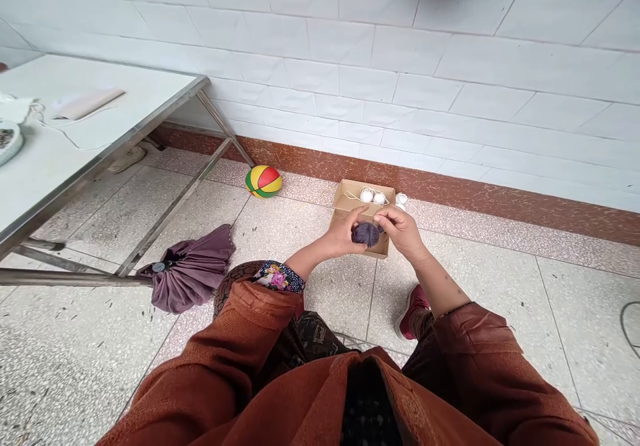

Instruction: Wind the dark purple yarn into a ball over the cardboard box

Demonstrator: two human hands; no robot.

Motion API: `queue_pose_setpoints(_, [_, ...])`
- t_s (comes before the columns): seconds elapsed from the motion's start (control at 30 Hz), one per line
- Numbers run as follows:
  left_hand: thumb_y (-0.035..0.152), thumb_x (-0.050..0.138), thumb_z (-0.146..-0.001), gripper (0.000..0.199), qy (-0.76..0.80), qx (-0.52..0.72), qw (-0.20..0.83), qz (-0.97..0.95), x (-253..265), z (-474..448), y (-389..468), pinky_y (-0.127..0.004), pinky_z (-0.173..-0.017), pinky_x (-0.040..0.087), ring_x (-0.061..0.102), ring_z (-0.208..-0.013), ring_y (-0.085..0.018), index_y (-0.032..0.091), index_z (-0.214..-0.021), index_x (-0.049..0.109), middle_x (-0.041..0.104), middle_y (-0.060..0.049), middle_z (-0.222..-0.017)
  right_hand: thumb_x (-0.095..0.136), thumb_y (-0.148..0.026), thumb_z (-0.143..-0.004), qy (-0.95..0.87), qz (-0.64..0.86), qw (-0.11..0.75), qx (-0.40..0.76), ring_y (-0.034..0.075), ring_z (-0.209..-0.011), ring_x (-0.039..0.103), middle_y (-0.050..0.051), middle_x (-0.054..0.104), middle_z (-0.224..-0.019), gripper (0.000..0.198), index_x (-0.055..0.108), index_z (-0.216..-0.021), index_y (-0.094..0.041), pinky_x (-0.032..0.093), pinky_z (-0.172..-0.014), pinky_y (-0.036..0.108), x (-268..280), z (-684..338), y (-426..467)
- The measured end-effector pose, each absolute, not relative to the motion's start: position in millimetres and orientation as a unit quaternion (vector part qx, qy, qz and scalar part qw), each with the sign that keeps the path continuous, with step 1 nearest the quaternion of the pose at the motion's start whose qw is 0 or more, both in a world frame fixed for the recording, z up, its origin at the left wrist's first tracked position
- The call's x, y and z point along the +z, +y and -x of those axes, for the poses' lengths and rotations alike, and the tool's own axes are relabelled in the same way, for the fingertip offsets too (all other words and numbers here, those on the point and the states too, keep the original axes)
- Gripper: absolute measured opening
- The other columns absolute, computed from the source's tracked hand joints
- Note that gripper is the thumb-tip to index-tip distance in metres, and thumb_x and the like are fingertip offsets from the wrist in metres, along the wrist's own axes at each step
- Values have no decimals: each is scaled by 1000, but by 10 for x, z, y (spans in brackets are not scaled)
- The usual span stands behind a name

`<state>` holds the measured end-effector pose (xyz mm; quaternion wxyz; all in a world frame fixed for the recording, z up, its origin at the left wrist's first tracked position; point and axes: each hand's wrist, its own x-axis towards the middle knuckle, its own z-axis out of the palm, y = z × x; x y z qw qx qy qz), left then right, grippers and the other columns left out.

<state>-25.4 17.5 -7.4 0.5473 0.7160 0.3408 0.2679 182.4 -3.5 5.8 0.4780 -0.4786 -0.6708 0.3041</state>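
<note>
With left hand (345,234) half curled, holds dark yarn (364,235) between thumb and fingers, over the near half of the box (344,199); with right hand (403,233) pinched nearly closed, reaches the yarn's right side; cannot tell whether gripping it.

- Table (150,89): white top, metal frame (175,206).
- On the table: beige roll (93,104), thin cord (77,147), dish (14,147) partly in view.
- Floor (500,279): pale speckled tiles, joints visible.
- On the floor before us: gathered purple cloth (200,269) near the metal frame; red, yellow and green ball (264,181); open cardboard box (343,201); small white ball (401,199) just beside the box.
</note>
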Motion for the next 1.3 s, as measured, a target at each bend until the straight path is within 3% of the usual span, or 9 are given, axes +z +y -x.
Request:
queue_pose_setpoints(0.17, [27,83,-73,108,262,268,661,-650,14,264,144,-44,-95,51,66,-103,-24,29,-164,26,67,-8,-114,63,-46,-96,-667,514,447,301,20,-76,62,2,68,-78,29,68,-79,-24,50,-76,34,-139,-1832,53])
queue_pose_setpoints(0.33, [31,88,-71,95,276,316,694,-585,93,315,156,-43,-100,49,65,-110,-25,30,-155,45,67,-8,-118,58,-36,-97,-676,527,399,325,21,-77,64,3,70,-80,23,67,-81,-22,50,-74,32,-307,-1808,29])
queue_pose_setpoints(0.5, [31,86,-70,74,353,380,655,-550,58,349,239,-41,-104,47,64,-113,-24,26,-138,58,67,-8,-126,57,-33,-98,-710,530,347,308,22,-76,65,4,71,-80,18,68,-87,-23,50,-72,32,-380,-1713,-65])
queue_pose_setpoints(0.63, [29,83,-66,82,423,393,590,-565,-65,340,330,-38,-93,50,65,-95,-19,22,-141,53,64,-6,-117,55,-37,-101,-757,461,328,328,21,-80,67,5,72,-85,24,68,-87,-23,52,-77,33,-254,-1657,-165])
queue_pose_setpoints(0.87, [25,86,-63,99,419,352,487,-681,-145,326,282,-46,-101,49,63,-110,-28,22,-153,45,65,-11,-122,62,-46,-100,-724,424,396,374,21,-83,68,5,75,-89,27,74,-92,-23,54,-80,35,110,-1702,-177])
queue_pose_setpoints(1.07, [26,87,-68,106,286,282,596,-695,-52,363,106,-47,-98,49,66,-104,-26,26,-161,35,68,-8,-113,66,-47,-95,-697,469,444,310,21,-80,64,4,71,-81,28,71,-82,-23,53,-79,37,30,-1766,27])
queue_pose_setpoints(1.17, [31,89,-70,100,241,307,673,-628,-1,401,46,-44,-98,49,66,-111,-26,29,-158,41,68,-9,-118,65,-46,-94,-686,487,444,310,20,-75,62,3,69,-78,27,69,-80,-23,52,-74,34,-127,-1743,76])
queue_pose_setpoints(1.3, [32,92,-68,87,291,387,682,-548,19,458,33,-41,-103,48,63,-117,-25,29,-147,54,67,-9,-125,58,-38,-97,-706,501,391,313,21,-75,65,3,72,-81,21,70,-89,-23,53,-72,33,-303,-1669,1])
